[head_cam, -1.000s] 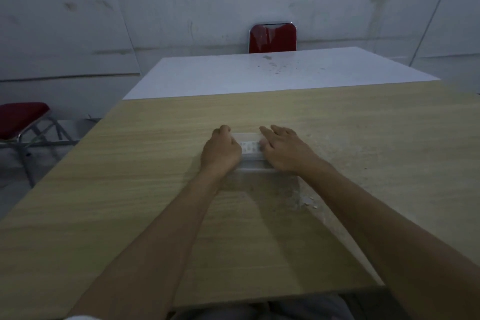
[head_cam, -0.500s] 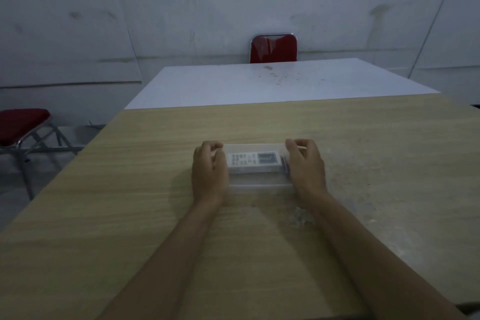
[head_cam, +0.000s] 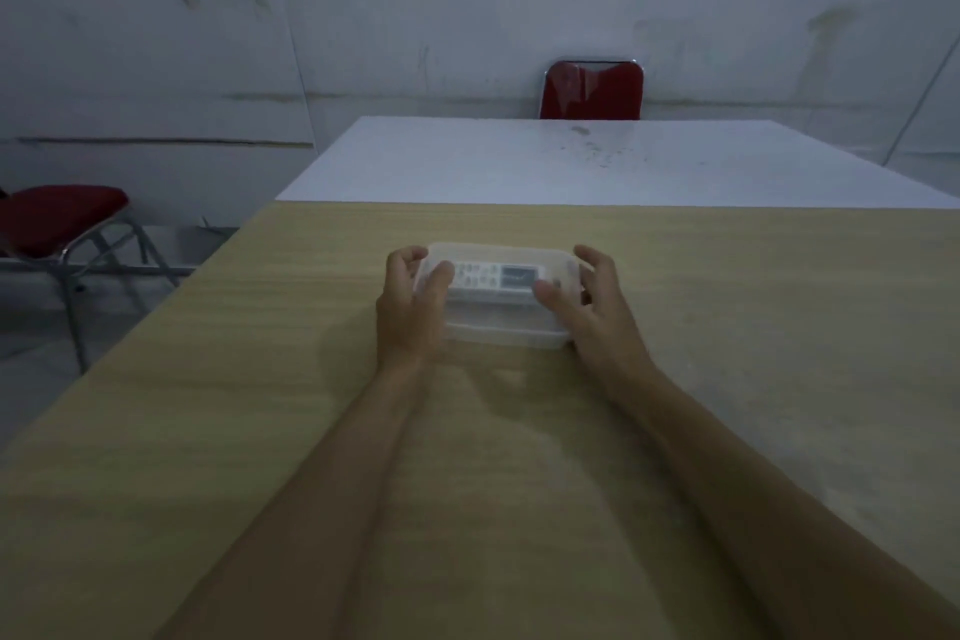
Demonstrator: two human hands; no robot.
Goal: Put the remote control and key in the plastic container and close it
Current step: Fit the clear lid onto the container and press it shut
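A clear plastic container (head_cam: 501,330) with its lid on rests on the wooden table (head_cam: 727,327), in the middle of the view. Through the lid shows the white remote control (head_cam: 496,277), lying lengthwise with its buttons and screen up. The key is not visible to me. My left hand (head_cam: 410,307) grips the container's left end, thumb on the lid and fingers curled over the far edge. My right hand (head_cam: 592,307) grips the right end the same way, thumb pressing on the lid.
A white table (head_cam: 571,161) adjoins the wooden one at the far side, with a red chair (head_cam: 592,91) behind it by the wall. Another red chair (head_cam: 57,224) on metal legs stands off the table's left edge.
Both hands slid from the middle of the lid out to the container's ends, and their thumbs now press on top. The view has tilted and moved closer.
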